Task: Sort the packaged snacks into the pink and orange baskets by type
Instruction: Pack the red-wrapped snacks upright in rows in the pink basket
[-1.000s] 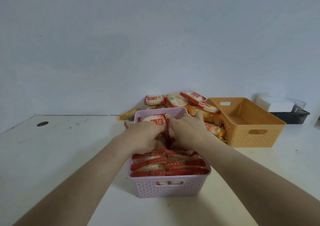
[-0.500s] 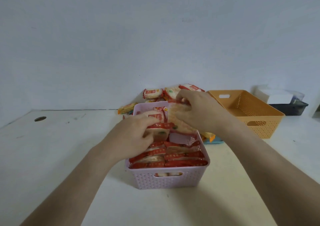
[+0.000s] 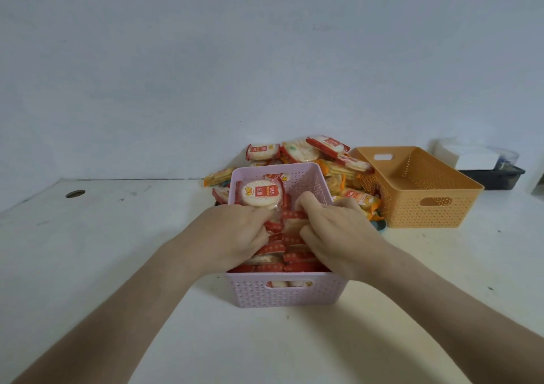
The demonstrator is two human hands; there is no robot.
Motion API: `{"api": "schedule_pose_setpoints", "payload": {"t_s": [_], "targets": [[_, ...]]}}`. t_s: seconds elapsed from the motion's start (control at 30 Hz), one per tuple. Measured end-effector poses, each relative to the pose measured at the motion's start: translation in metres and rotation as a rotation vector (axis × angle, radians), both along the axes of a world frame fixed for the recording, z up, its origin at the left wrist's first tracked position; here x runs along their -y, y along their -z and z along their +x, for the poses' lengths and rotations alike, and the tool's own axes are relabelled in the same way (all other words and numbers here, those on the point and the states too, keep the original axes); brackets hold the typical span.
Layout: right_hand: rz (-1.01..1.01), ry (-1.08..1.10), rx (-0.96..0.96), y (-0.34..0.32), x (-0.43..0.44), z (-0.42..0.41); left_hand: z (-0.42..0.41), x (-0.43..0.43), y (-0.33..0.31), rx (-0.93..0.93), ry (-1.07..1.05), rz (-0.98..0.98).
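**A:** Your right hand (image 3: 338,233) dropped. Half a second earlier it was up at the far rim of the pink basket (image 3: 282,295) with a packet, and now it sat low inside, just beside your left hand (image 3: 235,236).

**B:** And it wasn't empty. Its fingers and thumb were curled in, pinching a red-edged packet (image 3: 294,221) in the gap between your two hands.

**A:** And the left?

**B:** Its fingers were bent down onto the packed rows (image 3: 290,255), right below the upright packet (image 3: 260,194) standing just past your knuckles. I couldn't tell whether it gripped one or only held the rows back.

**A:** So where did that leave the sort?

**B:** I'd say one more of the red kind was being tucked into the pink basket. The rows under your palms looked close to full, with some room left beyond your right fingertips. The mixed pile (image 3: 297,152) lay behind both hands, so plenty was unsorted. The orange basket (image 3: 424,207) stood well off to the right of your right hand, and no packet showed in the part I could see.
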State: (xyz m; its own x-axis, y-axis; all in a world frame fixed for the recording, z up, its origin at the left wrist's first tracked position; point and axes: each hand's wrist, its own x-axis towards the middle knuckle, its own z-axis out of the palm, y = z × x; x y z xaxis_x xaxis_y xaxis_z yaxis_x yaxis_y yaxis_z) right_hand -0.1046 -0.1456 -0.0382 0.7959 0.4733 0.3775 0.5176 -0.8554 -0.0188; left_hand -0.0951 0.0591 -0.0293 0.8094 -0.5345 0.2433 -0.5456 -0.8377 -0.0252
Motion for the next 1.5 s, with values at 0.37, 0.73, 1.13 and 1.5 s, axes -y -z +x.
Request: {"api": "schedule_pose_setpoints", "payload": {"t_s": [0.37,0.73,1.13,1.5], "targets": [[-0.203,-0.005,-0.122,-0.005,-0.002,0.004,0.007,0.006,0.0,-0.128,-0.023,0.069],[-0.216,0.032,0.004,-0.001,-0.001,0.005,0.006,0.006,0.005,0.159,-0.009,0.214],[0.154,0.092,-0.33,-0.047,-0.017,0.044,0.037,0.004,-0.03,0.082,-0.082,-0.063],[0.511,0.309,-0.892,-0.036,-0.044,0.088,0.065,0.006,-0.004,0.195,-0.193,0.082]]}}
